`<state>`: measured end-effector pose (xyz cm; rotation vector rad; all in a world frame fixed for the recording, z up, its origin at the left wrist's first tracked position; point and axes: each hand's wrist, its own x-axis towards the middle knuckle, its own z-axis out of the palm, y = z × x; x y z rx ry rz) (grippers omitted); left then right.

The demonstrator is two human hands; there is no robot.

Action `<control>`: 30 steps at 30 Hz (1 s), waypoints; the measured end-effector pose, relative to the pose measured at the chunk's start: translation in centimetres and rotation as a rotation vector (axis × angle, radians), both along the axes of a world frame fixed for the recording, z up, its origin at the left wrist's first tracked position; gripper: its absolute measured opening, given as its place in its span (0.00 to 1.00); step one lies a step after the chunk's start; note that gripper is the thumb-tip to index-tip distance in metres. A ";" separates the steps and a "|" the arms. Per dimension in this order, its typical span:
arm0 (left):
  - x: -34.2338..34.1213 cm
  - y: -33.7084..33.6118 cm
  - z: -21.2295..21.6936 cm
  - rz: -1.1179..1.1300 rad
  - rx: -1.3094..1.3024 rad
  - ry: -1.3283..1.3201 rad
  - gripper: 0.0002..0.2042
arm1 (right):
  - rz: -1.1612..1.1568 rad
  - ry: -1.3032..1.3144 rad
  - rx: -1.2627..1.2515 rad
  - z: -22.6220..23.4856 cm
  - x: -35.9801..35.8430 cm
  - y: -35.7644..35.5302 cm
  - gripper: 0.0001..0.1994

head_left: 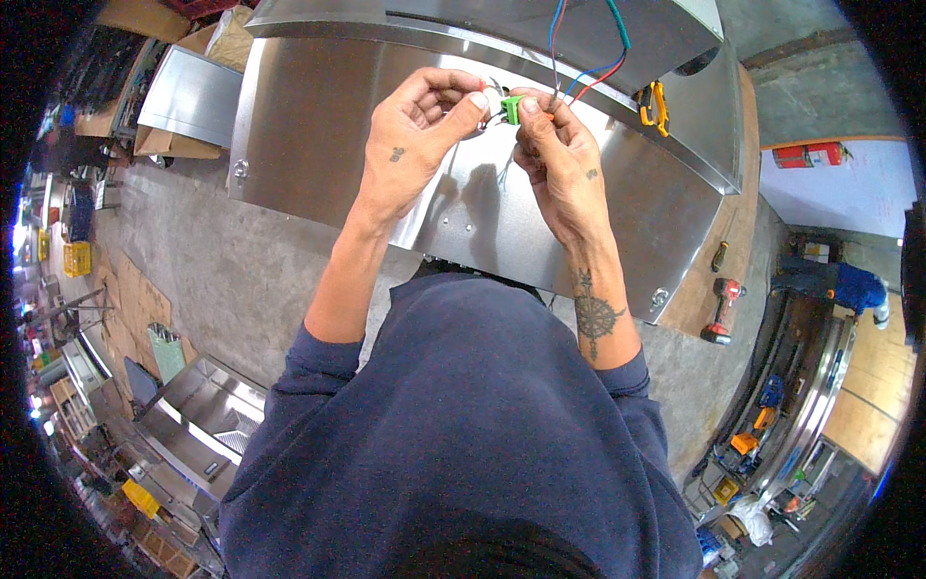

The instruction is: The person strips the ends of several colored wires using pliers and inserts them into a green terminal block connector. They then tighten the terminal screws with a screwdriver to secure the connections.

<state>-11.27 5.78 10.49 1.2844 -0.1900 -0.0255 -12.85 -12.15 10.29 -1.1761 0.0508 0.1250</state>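
Observation:
Above a stainless steel panel [328, 125], my right hand [561, 145] pinches a small green terminal connector [510, 109] between thumb and fingers. Blue, red and green wires [600, 69] run down from the upper steel housing toward that hand. Close on the other side of the connector, my left hand [422, 121] is closed, thumb against the fingers. A bit of red and some thin dark wire show at its fingertips; I cannot make out exactly what it grips. Both hands' shadows fall on the shiny metal below.
Yellow-handled pliers [656, 108] lie on the steel at the right. A cordless drill [721, 311] and a screwdriver [720, 256] rest on the wooden board beyond it. A fire extinguisher [808, 155] is at far right; a co-worker in blue [854, 288] bends below it.

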 end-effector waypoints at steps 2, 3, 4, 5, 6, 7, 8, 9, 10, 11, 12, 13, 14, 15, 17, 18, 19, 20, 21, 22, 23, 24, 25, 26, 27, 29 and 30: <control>-0.2 -0.1 -0.2 0.057 -0.050 -0.007 0.13 | -0.028 0.020 0.048 -0.1 0.1 0.3 0.18; -0.3 -0.2 -0.3 0.069 -0.033 -0.015 0.13 | -0.048 0.035 0.068 -0.1 0.0 0.5 0.18; -0.3 -0.2 -0.3 0.081 -0.017 -0.024 0.12 | -0.068 0.050 0.088 -0.1 0.0 0.7 0.18; -0.4 -0.2 -0.2 0.089 0.024 -0.017 0.11 | -0.076 0.058 0.078 -0.1 0.0 0.7 0.17; -0.5 -0.1 0.1 0.099 0.067 -0.010 0.11 | -0.083 0.065 0.071 -0.1 0.1 0.8 0.17; -0.6 0.0 0.4 0.108 0.110 -0.003 0.10 | -0.089 0.073 0.063 -0.1 0.1 0.8 0.17; -0.6 0.1 0.4 0.101 0.148 -0.007 0.10 | -0.095 0.072 0.069 -0.2 0.1 0.9 0.17; -0.7 0.3 0.5 0.096 0.185 -0.013 0.09 | -0.098 0.070 0.076 -0.3 0.1 0.9 0.17; -0.7 0.4 0.5 0.091 0.223 -0.018 0.09 | -0.101 0.069 0.083 -0.4 0.1 1.0 0.17; -0.7 0.6 0.6 0.077 0.235 -0.026 0.09 | -0.100 0.067 0.087 -0.4 0.1 1.0 0.17; -0.6 0.7 0.6 0.064 0.246 -0.034 0.09 | -0.098 0.065 0.090 -0.5 0.1 1.0 0.17; -0.5 0.8 0.6 0.050 0.257 -0.042 0.09 | -0.096 0.063 0.094 -0.5 0.2 1.0 0.16; -0.4 0.8 0.6 0.044 0.260 -0.039 0.09 | -0.092 0.063 0.094 -0.5 0.2 1.0 0.16; -0.4 0.8 0.5 0.037 0.262 -0.037 0.09 | -0.090 0.063 0.095 -0.5 0.2 0.9 0.16; -0.3 0.9 0.5 0.021 0.272 -0.033 0.09 | -0.085 0.060 0.095 -0.5 0.2 0.8 0.16; -0.3 0.9 0.5 0.013 0.278 -0.029 0.08 | -0.080 0.059 0.094 -0.5 0.3 0.8 0.16; -0.3 0.9 0.5 0.006 0.283 -0.026 0.08 | -0.075 0.058 0.092 -0.4 0.3 0.8 0.16; -0.2 0.9 0.6 0.004 0.295 -0.022 0.08 | -0.076 0.057 0.088 -0.4 0.4 0.8 0.16; -0.2 0.9 0.7 0.001 0.309 -0.018 0.08 | -0.079 0.057 0.086 -0.4 0.3 0.8 0.16; -0.2 0.9 0.8 -0.002 0.322 -0.014 0.08 | -0.081 0.057 0.084 -0.4 0.3 0.8 0.16; -0.1 0.9 0.7 -0.003 0.321 -0.016 0.08 | -0.080 0.059 0.081 -0.4 0.3 0.8 0.16; 0.0 0.9 0.6 -0.003 0.319 -0.018 0.08 | -0.078 0.061 0.077 -0.3 0.2 0.8 0.17; 0.0 0.9 0.6 -0.002 0.317 -0.020 0.08 | -0.076 0.064 0.073 -0.3 0.2 0.7 0.17; 0.0 0.9 0.6 -0.004 0.321 -0.008 0.08 | -0.066 0.053 0.064 -0.3 0.2 0.7 0.17; 0.0 0.9 0.7 -0.007 0.326 0.004 0.08 | -0.056 0.044 0.056 -0.3 0.2 0.5 0.17; 0.0 0.8 0.6 0.002 0.323 -0.005 0.09 | -0.050 0.030 0.029 -0.4 0.2 0.5 0.18; 0.1 0.7 0.4 0.015 0.314 -0.024 0.09 | -0.053 0.026 0.010 -0.4 0.2 0.5 0.18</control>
